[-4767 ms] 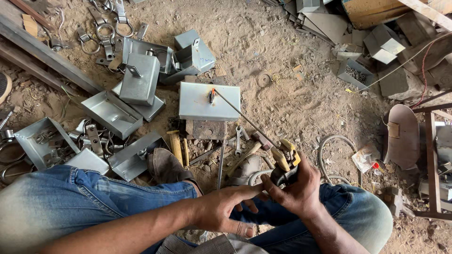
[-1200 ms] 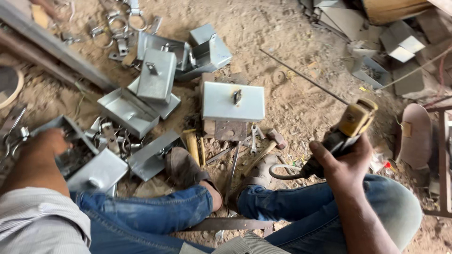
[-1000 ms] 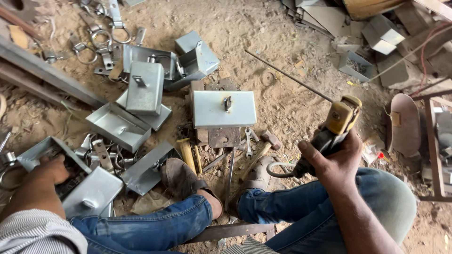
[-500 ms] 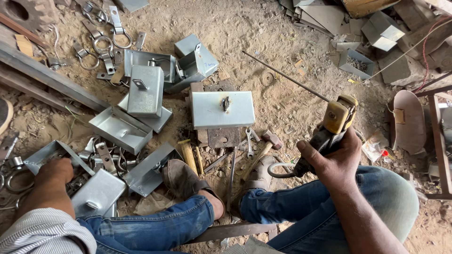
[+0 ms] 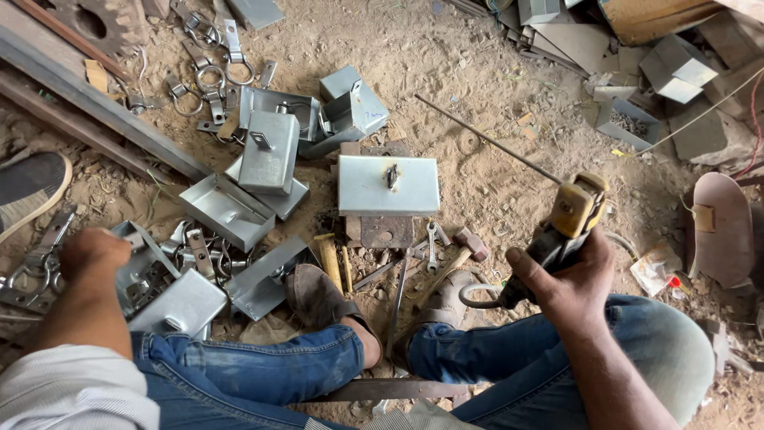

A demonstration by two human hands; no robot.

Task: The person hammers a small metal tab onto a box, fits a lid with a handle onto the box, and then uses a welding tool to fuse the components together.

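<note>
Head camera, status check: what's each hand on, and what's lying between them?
Right hand gripping electrode holder, rod up. Left hand down in metal boxes. Flat box, hammer, spanner between.

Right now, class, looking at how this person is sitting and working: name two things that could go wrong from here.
1. The right hand holds a welding electrode holder bare, with its long rod jutting out; a burn or poke seems possible.
2. The left hand reaches, also bare, into a heap of sheet-metal boxes and brackets; sharp edges could cut it.
</note>
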